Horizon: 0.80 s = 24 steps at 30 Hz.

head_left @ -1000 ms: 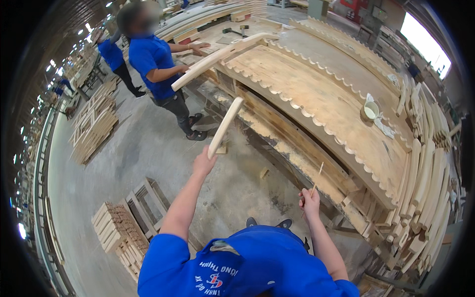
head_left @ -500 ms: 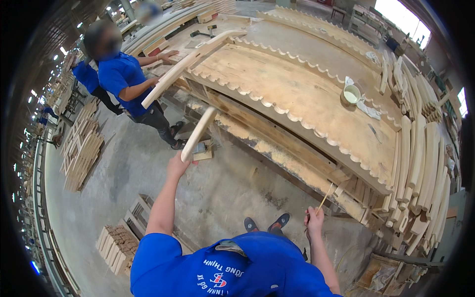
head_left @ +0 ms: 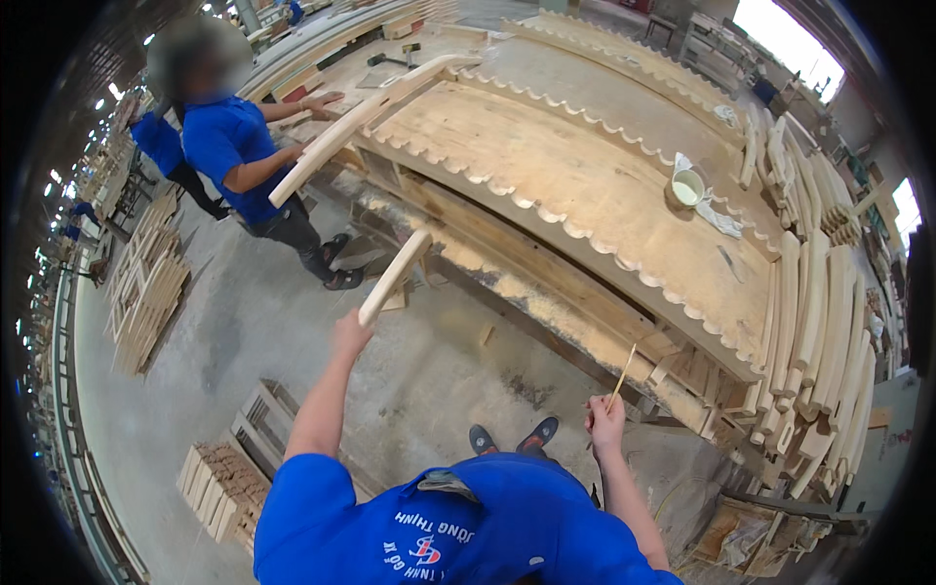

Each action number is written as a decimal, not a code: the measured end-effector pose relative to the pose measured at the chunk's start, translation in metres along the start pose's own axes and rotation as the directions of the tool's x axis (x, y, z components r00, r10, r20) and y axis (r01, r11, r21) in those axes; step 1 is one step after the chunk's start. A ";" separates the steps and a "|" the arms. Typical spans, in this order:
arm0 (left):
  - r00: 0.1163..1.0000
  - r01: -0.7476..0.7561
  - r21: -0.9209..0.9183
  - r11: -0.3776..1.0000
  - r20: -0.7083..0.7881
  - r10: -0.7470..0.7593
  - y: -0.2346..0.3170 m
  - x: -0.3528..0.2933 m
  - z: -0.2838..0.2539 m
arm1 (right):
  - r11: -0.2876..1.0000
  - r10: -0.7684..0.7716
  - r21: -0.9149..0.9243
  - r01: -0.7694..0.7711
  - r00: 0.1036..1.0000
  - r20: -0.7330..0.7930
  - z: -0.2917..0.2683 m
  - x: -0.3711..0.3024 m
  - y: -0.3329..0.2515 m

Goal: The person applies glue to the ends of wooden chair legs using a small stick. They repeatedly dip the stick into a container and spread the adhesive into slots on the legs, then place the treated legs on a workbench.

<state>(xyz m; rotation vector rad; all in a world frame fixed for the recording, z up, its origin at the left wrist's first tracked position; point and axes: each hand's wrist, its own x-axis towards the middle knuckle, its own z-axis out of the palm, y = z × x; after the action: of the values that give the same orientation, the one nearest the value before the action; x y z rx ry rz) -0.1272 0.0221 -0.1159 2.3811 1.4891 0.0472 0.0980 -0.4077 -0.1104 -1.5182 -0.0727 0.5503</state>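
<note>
My left hand (head_left: 352, 332) is closed round the lower end of a pale curved wooden piece (head_left: 395, 277). That piece slants up and right, its far end near the side of the workbench. At my front right, my right hand (head_left: 605, 417) pinches a thin yellowish stick (head_left: 623, 373), its tip pointing up toward the bench's near edge. On the bench lies a board (head_left: 575, 161) between strips with scalloped edges (head_left: 526, 200). A bowl of pale liquid (head_left: 684, 187) stands on the board, with a white cloth (head_left: 721, 223) beside it.
A co-worker in a blue shirt (head_left: 230, 146) stands at the left with hands by a long curved rail (head_left: 341, 125). Many curved wooden parts (head_left: 824, 322) are stacked at the bench's right end. A hammer (head_left: 395, 60) lies at the back. Wooden blocks (head_left: 219, 497) are piled at lower left.
The wooden piece in my left hand has tilted lower, its far end dropping slightly. My right hand has shifted a little left, and the stick stands steeper. The whole view has moved slightly.
</note>
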 end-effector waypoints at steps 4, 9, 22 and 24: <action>0.957 -0.023 0.229 0.973 -0.277 0.088 -0.014 -0.018 -0.004 | 0.993 -0.091 -0.080 0.090 0.996 -0.005 -0.009 -0.004 -0.012; 0.976 0.215 -0.629 0.747 0.129 -0.173 -0.018 -0.067 0.025 | 0.966 -0.132 -0.211 0.148 0.987 0.089 -0.024 0.008 -0.068; 0.822 0.342 -0.925 0.168 0.381 0.423 0.060 -0.117 0.031 | 0.232 -0.435 -0.917 0.325 0.878 0.201 -0.081 0.140 -0.275; 0.821 0.263 -0.931 0.255 0.354 0.447 0.087 -0.111 0.023 | 0.037 -0.460 -0.966 0.258 0.862 0.212 -0.082 0.167 -0.306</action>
<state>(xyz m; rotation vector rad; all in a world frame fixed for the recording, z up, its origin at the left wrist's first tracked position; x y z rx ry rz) -0.0971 -0.1157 -0.0965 1.1935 0.5925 0.2066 0.3660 -0.4062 0.1276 -2.7598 -0.8729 -0.2079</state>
